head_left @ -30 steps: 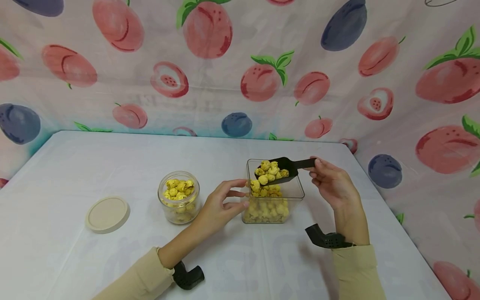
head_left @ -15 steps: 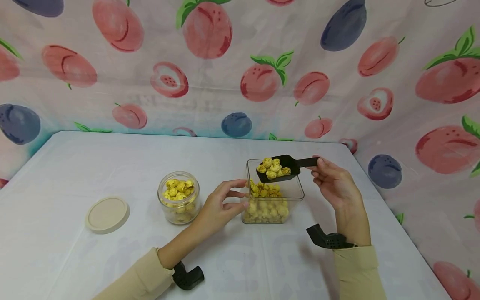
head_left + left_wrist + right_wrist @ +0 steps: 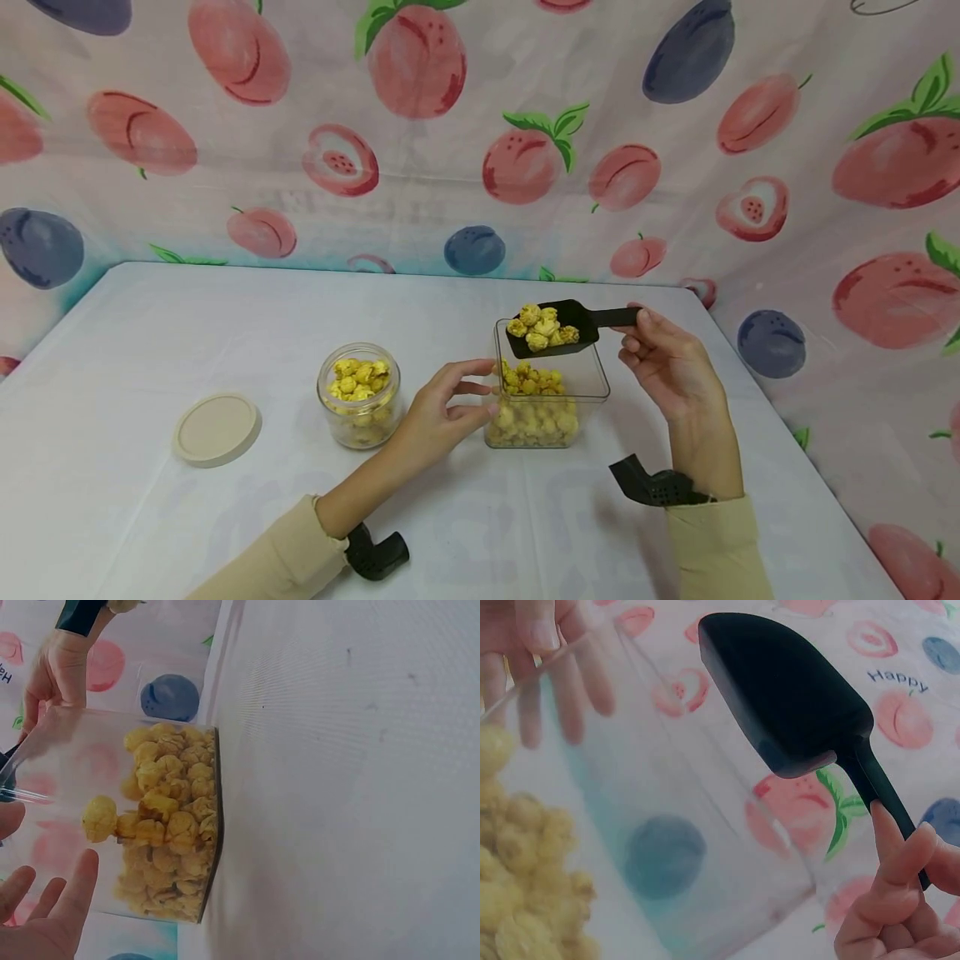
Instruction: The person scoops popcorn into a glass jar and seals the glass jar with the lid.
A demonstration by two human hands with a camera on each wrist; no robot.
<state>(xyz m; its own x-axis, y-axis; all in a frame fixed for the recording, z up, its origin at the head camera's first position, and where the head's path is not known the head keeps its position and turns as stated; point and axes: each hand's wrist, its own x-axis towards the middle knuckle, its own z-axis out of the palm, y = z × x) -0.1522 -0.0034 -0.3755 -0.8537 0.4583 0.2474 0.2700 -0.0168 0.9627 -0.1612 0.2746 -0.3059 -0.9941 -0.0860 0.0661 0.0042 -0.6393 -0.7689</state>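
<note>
Fingers [image 3: 636, 333] of right hand [image 3: 667, 367] pinch 1 black scoop [image 3: 558, 327] w/ popcorn above 1 clear box [image 3: 551, 408]; left hand [image 3: 438, 412] fingers relaxed, touching box. 1 jar [image 3: 358, 396], 1 lid [image 3: 217, 429] on table [image 3: 225, 317].

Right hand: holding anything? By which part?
Yes. The right hand pinches the black scoop by the end of its handle; the bowl, loaded with yellow popcorn, hangs above the square clear container.
</note>
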